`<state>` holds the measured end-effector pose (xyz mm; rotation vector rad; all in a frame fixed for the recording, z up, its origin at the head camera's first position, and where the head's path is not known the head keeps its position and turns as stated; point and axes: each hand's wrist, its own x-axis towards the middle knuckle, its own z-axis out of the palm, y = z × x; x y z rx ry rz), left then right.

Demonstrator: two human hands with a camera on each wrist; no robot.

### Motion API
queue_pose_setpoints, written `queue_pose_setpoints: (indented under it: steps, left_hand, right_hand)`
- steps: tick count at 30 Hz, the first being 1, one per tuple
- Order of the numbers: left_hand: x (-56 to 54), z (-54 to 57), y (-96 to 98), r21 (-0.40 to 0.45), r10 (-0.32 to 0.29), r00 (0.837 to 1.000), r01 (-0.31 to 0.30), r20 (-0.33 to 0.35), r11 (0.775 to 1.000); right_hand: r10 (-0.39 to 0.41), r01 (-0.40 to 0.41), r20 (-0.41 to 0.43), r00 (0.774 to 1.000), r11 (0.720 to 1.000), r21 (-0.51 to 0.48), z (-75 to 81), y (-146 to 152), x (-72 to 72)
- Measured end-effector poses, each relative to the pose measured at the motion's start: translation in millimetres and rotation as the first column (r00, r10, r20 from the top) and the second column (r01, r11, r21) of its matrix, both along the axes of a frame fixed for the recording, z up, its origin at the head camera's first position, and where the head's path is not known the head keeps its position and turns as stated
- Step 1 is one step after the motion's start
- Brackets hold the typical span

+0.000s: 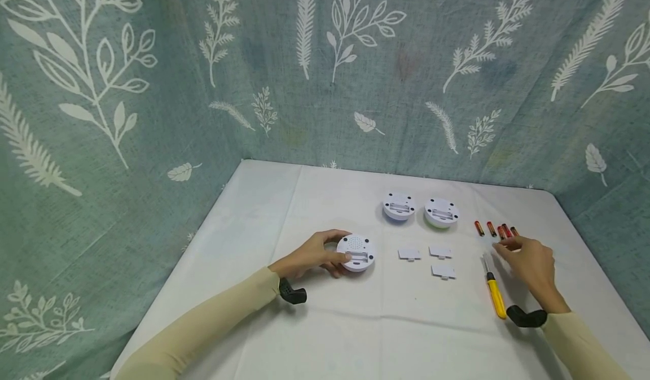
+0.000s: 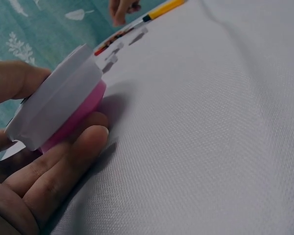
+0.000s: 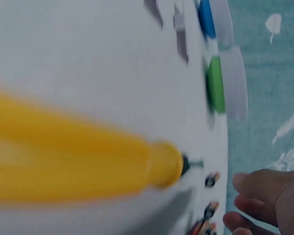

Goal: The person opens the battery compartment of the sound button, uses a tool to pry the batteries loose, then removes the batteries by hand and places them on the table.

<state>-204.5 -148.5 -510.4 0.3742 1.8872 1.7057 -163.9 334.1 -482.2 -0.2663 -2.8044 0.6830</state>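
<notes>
My left hand (image 1: 317,254) grips a round white device (image 1: 357,244) with a pink lower rim, its open battery compartment facing up. The thumb lies on top of it, and other fingers support it from below in the left wrist view. My right hand (image 1: 530,264) hovers above the table at the right, fingers loosely bent with nothing visible between them. Just beyond its fingertips lie several small red batteries (image 1: 491,229). A screwdriver (image 1: 496,298) with a yellow handle lies left of the right hand; in the right wrist view its handle (image 3: 88,152) looms close and blurred.
Two more round white devices, one blue-rimmed (image 1: 399,206) and one green-rimmed (image 1: 440,213), stand at the back with battery compartments facing up. Three white battery covers (image 1: 440,252) lie mid-table. A white cloth (image 1: 315,335) covers the table; a green leaf-patterned curtain (image 1: 325,114) hangs behind.
</notes>
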Motion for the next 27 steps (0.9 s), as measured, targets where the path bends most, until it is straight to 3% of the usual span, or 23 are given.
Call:
queue_pose_setpoints:
  steps: [4, 12, 27]
  left_hand:
    - [0.9, 2.4, 0.1, -0.016, -0.003, 1.0, 0.002, -0.023, 1.0]
    - [1.6, 2.7, -1.5, -0.045, -0.003, 0.999, 0.001, -0.044, 0.999]
    - [3.3, 2.4, -0.4, -0.019, 0.023, 0.997, -0.024, -0.077, 1.0]
  right_hand:
    - [0.106, -0.106, -0.044, 0.993, 0.994, 0.01, 5.1, -18, -3.8]
    - [0.302, -0.305, -0.056, 0.952, 0.95, -0.059, 11.0, -67, -7.6]
    - [0.568, -0.566, -0.055, 0.821, 0.801, -0.193, 1.9, -159, -9.1]
